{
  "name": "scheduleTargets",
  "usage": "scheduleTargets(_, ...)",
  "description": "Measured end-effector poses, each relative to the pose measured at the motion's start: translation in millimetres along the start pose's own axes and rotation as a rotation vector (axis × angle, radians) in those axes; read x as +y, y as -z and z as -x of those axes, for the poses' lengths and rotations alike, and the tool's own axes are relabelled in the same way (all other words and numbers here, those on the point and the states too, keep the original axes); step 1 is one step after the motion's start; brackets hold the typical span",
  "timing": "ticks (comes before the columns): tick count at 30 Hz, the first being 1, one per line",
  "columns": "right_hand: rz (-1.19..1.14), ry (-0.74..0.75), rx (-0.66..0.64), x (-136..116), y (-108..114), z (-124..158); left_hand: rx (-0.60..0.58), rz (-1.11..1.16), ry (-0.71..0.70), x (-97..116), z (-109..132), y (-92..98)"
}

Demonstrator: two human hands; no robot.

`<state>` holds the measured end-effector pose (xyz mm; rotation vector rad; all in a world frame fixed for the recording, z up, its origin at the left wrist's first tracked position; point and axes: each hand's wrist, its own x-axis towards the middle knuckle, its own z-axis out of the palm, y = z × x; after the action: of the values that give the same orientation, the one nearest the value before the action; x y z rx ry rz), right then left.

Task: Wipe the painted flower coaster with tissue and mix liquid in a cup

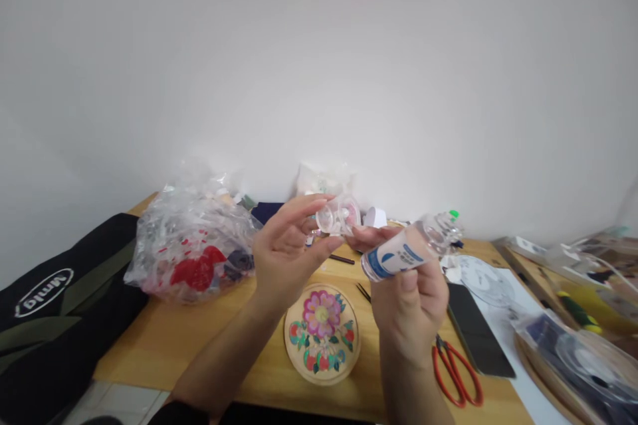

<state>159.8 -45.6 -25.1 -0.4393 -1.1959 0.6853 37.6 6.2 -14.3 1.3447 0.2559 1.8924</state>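
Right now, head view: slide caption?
Left hand holds a clear plastic piece, right hand a labelled bottle, above a flower-decorated disc.

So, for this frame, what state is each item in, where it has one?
Bottle: tilted, green-tipped end higher, gripped in the right hand; fill level unclear.
Clear cup: tipped sideways, held in the left hand's fingers.
Round floral piece: lying flat, design up.
Red-handled tool: lying down, handles spread apart.
Phone: lying flat, screen dark.
Plastic bag: crumpled, red contents showing through.

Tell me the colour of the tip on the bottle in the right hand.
The tip is bright green, seen in the head view.
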Motion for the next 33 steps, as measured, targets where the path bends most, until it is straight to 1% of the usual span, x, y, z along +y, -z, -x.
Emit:
scheduleTargets(3,0.03,0.0,-0.01,0.6,-0.2,-2.1,0.023,-0.158,-0.158,-0.9,2.8,0.2)
scheduleTargets(5,0.055,0.007,-0.012,1.2,0.4,-3.6,0.048,-0.259,-0.235,-1.0,4.7,1.5)
scheduleTargets(8,0.079,-0.001,0.009,2.8,2.6,-5.9,0.074,-0.399,-0.311,-0.3,7.2,5.7)
scheduleTargets(11,0.119,-0.003,0.043,5.1,5.8,-8.1,0.062,-0.5,-0.361,1.4,7.5,11.2)
scheduleTargets(14,0.142,-0.019,0.016,7.8,8.8,-10.4,0.052,-0.548,-0.416,2.9,5.3,15.4)
scheduleTargets(16,0.121,-0.052,-0.029,9.6,9.9,-11.5,0.062,-0.537,-0.416,3.5,3.9,16.9)
scheduleTargets(18,0.098,-0.079,-0.059,11.2,10.3,-11.9,0.075,-0.501,-0.375,3.7,3.1,17.6)
scheduleTargets(21,0.113,-0.078,-0.041,12.8,10.1,-11.3,0.09,-0.457,-0.33,4.2,3.4,18.0)
scheduleTargets(29,0.286,-0.053,-0.014,14.0,16.2,-12.0,0.144,-0.404,-0.261,6.7,3.8,13.9)
scheduleTargets(33,0.285,-0.037,-0.017,15.2,19.3,-11.4,0.153,-0.342,-0.219,8.6,4.0,11.3)
